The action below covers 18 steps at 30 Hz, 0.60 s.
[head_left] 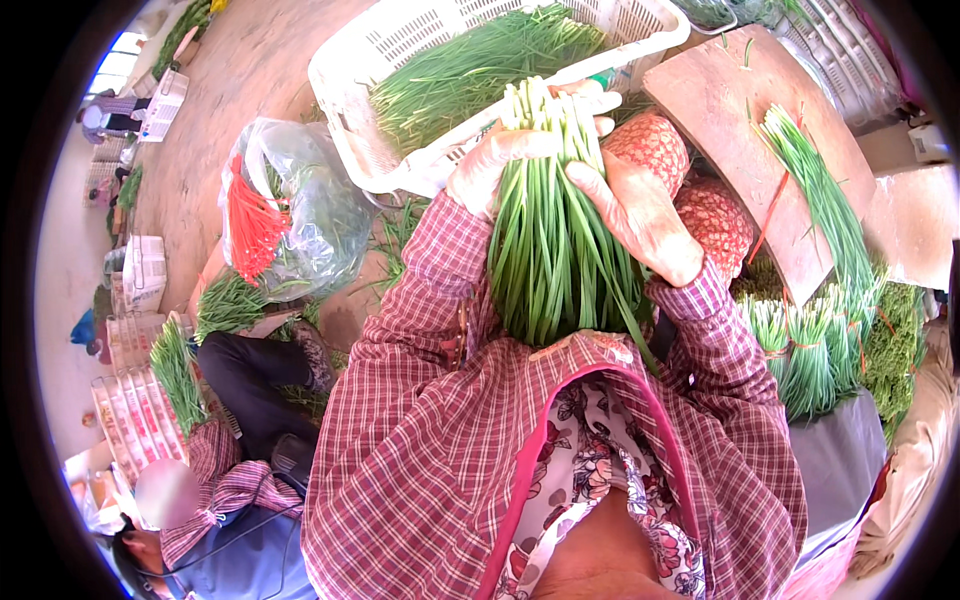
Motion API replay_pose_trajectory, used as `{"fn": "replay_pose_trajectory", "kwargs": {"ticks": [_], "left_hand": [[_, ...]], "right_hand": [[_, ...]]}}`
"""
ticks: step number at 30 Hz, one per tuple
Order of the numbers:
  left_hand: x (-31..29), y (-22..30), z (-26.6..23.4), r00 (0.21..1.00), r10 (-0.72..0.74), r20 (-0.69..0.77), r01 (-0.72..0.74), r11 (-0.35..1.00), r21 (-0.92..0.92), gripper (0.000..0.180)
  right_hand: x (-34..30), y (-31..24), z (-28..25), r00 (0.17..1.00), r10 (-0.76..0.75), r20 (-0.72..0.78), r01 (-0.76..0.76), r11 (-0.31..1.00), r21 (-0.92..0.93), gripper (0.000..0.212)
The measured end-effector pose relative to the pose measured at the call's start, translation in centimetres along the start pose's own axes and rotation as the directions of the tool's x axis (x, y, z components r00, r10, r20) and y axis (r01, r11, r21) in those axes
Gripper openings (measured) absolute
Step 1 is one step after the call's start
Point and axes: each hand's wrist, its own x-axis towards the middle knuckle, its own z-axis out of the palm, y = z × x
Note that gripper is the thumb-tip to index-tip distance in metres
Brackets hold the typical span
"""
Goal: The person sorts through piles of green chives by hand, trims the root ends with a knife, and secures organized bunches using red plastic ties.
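Observation:
A thick bunch of green chives (pixel 560 240) is held upright in front of my chest, its pale cut ends at the top and its leaves hanging down toward my lap. My left hand (pixel 490 165) grips it from the left, thumb laid across the front just below the pale ends. From the other side my right hand (pixel 640 215) closes around it, with the thumb over the stalks and some fingertips showing behind. Beyond my hands, more loose chives (pixel 480 70) lie in a white plastic crate (pixel 350 130).
At the right, a tilted board (pixel 700 90) bears chives and a red tie; tied bunches (pixel 810 350) stand below it. Red ties (pixel 255 225) lie on a clear plastic bag (pixel 340 240) at the left. A co-worker (pixel 240 540) sits at the lower left near stacked crates (pixel 140 400).

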Motion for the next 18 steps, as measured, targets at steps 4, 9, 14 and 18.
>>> {"fn": "replay_pose_trajectory", "kwargs": {"ticks": [4, 9, 14, 18], "left_hand": [[-0.4, 1.5, 0.2, 0.999, -0.027, 0.034, 0.024, 0.996, 0.088, 0.080], [0.2, 5.0, 2.1, 0.967, 0.139, -0.215, -0.098, 0.977, 0.191, 0.047], [1.3, 11.9, 0.4, 0.908, 0.417, -0.049, -0.365, 0.842, 0.396, 0.045], [-0.6, 19.7, -0.1, 0.763, 0.645, 0.045, -0.588, 0.663, 0.464, 0.040]], "right_hand": [[2.0, -0.1, 0.1, 0.973, -0.202, 0.108, 0.196, 0.978, 0.066, 0.054], [7.0, -1.2, -0.9, 0.947, -0.295, 0.126, 0.254, 0.930, 0.267, 0.074], [9.6, -3.2, -2.2, 0.895, -0.337, 0.292, 0.131, 0.824, 0.551, 0.080], [8.5, 1.9, 1.7, 0.909, -0.411, 0.071, 0.372, 0.876, 0.306, 0.056]]}}
